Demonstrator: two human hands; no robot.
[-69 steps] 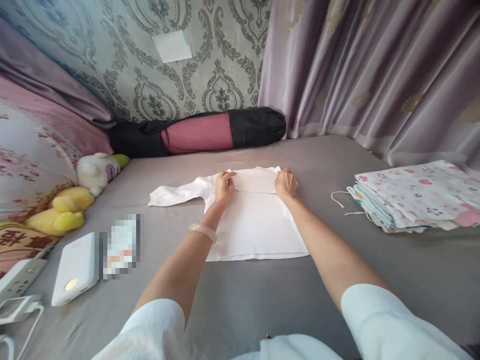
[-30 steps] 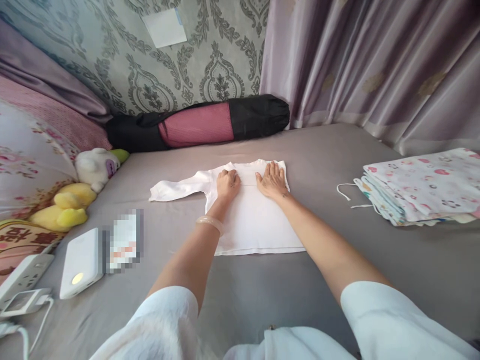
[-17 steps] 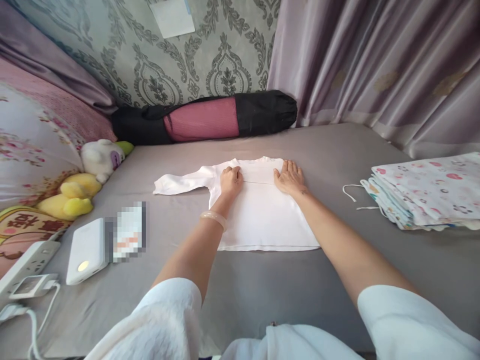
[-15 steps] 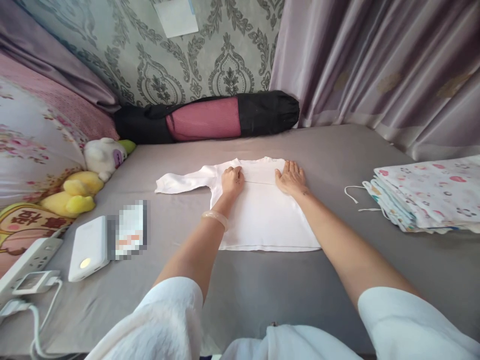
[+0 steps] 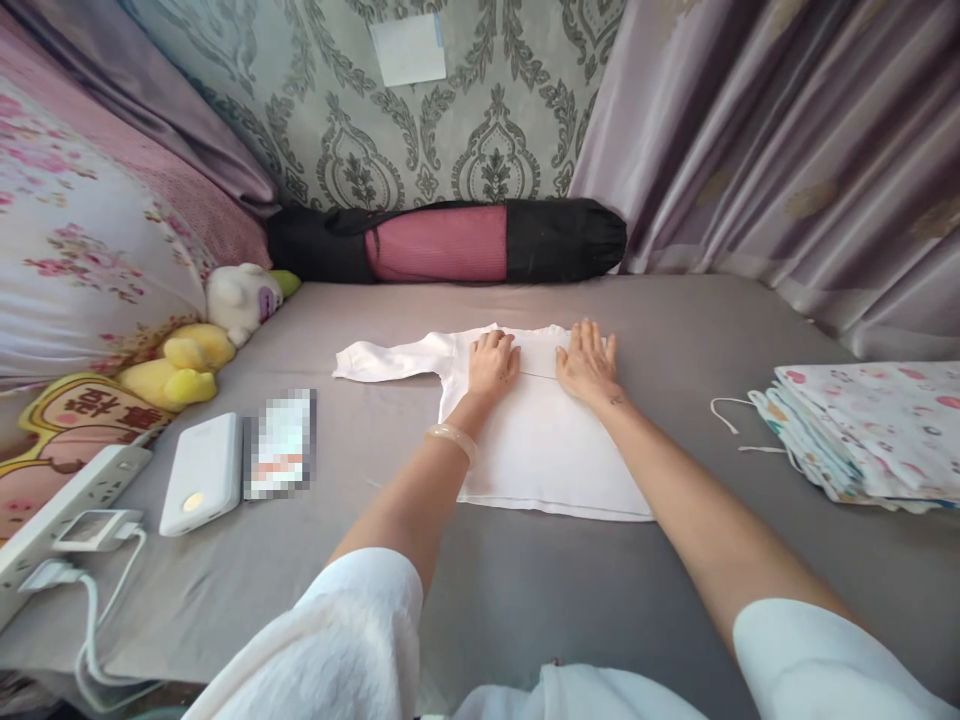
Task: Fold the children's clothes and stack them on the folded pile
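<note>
A small white long-sleeved shirt (image 5: 555, 450) lies flat on the grey bed sheet, its hem toward me. One sleeve stretches out to the left; on the right no sleeve shows beyond the body. My left hand (image 5: 493, 362), below a pale bangle (image 5: 454, 440), rests on the upper left of the shirt with fingers laid out and slightly bent. Flat on the upper right part, near the shoulder edge, is my right hand (image 5: 589, 362), fingers stretched. A crease runs across the cloth between both hands.
To the right sits a stack of folded printed cloths (image 5: 870, 430) with white ties. On the left are a white power bank (image 5: 202, 475), a blurred-out object (image 5: 281, 445), a power strip (image 5: 75, 510) with cables, and plush toys (image 5: 180, 365). A black-and-pink rolled bag (image 5: 442, 243) lies along the wall.
My left hand's fingers have loosened from a curled shape to lying flatter on the shirt. My right hand's fingers have spread slightly. The camera view has shifted left.
</note>
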